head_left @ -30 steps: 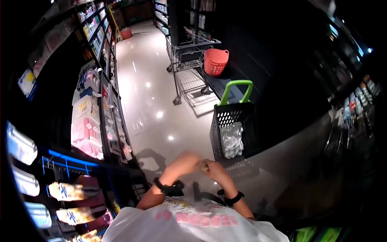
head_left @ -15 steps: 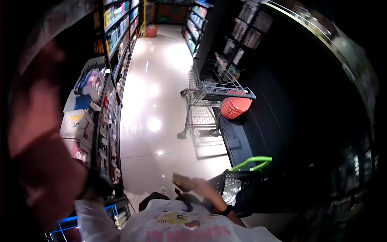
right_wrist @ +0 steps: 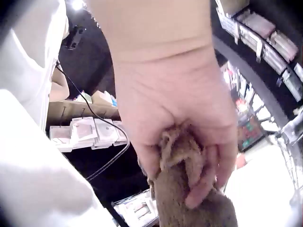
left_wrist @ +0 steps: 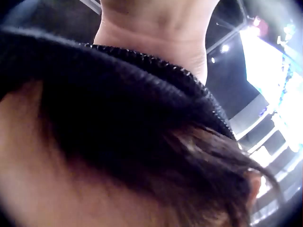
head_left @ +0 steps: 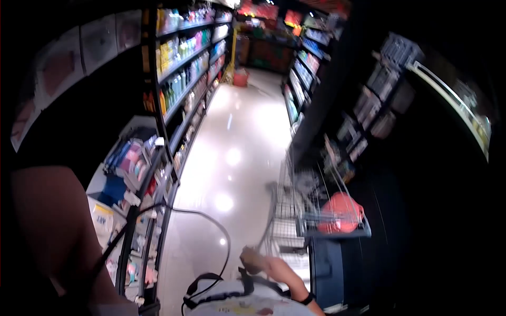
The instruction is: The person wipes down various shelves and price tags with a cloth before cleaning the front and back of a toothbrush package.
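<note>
In the right wrist view my right hand (right_wrist: 175, 94) grips a brown fuzzy cloth (right_wrist: 189, 203), its fingers curled into the fabric and the rest hanging below. The head view has the same brown cloth (head_left: 253, 260) in front of the white shirt (head_left: 237, 298). My left arm (head_left: 50, 221) is raised at the left of the head view, close to the camera, with its hand outside that frame. Only the wrist and heel of my left hand (left_wrist: 156, 28) show in the left wrist view, beyond a black band (left_wrist: 118, 94) and close to hair (left_wrist: 208, 156); its fingers are hidden.
Stocked shelves (head_left: 187, 68) line the aisle's left side. A metal shopping cart (head_left: 334, 233) stands at the right, near a red basket (head_left: 345, 210). A black cable (head_left: 224, 237) loops across the front. Further down the tiled floor (head_left: 232, 137) sits a red bucket (head_left: 240, 78).
The hands were together in front of the shirt; my left arm has since lifted up at the left. The view has tilted up along the aisle, and the green-handled basket has left the frame.
</note>
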The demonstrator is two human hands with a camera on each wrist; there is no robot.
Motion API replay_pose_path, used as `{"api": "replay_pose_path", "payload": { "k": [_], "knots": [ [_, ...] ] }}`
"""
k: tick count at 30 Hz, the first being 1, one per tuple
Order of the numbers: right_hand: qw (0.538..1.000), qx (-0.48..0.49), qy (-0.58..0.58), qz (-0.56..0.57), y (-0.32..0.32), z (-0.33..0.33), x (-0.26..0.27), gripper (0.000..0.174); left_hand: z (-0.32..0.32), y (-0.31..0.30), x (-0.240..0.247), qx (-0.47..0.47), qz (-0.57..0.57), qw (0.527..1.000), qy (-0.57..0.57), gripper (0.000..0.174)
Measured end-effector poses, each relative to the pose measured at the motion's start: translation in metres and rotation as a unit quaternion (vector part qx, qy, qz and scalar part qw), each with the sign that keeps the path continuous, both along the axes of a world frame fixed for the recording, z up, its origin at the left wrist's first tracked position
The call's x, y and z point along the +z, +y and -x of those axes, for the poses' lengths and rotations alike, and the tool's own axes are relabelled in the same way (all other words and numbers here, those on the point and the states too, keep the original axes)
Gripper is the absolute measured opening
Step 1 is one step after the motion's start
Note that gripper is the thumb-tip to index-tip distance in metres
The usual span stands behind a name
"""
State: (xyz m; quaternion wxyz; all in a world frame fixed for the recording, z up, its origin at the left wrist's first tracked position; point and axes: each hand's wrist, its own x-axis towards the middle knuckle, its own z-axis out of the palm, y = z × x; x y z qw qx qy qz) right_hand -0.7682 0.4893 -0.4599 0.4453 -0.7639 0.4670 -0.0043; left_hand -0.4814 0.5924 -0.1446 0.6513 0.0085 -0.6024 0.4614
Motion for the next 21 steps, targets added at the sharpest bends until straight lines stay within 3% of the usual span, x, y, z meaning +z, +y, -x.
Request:
{"api": "replay_pose_path", "payload": {
  "k": [2,4,5,10,11,15,18,20,21],
  "knots": [
    [0.984,0.059,-0.065,0.152,-0.052,-0.002,-0.037,0.022,-0.002,-0.034,0.002,0.013,0.025,1.0,-0.001,0.055],
    [0.986,0.125,-0.017,0.106,-0.1,-0.026,-0.013,0.026,-0.008,-0.071,-0.001,0.024,0.033,0.999,0.003,0.055],
    [0.981,0.136,-0.025,0.134,-0.117,-0.037,0.0,0.018,-0.012,-0.09,0.0,0.029,0.029,0.999,0.007,0.055],
    [0.984,0.142,-0.071,0.081,-0.206,-0.075,0.021,0.016,-0.039,-0.189,0.0,0.013,0.007,1.0,0.027,0.054],
    [0.98,0.17,-0.058,0.08,-0.232,-0.076,-0.016,0.017,-0.048,-0.21,-0.004,0.009,0.012,0.999,0.029,0.054],
    [0.982,0.124,-0.03,0.136,-0.314,-0.103,-0.029,0.016,-0.089,-0.301,-0.008,0.0,0.036,0.999,0.024,0.053],
    [0.992,0.076,0.0,0.098,-0.362,-0.135,0.012,0.018,-0.116,-0.376,-0.003,-0.035,0.036,0.998,0.022,0.053],
    [0.985,0.059,-0.026,0.163,-0.398,-0.141,-0.014,0.02,-0.127,-0.423,-0.001,-0.056,0.049,0.997,0.024,0.053],
    [0.987,0.035,-0.04,0.15,-0.412,-0.146,0.002,0.019,-0.13,-0.445,0.0,-0.069,0.056,0.996,0.026,0.052]
  ]
}}
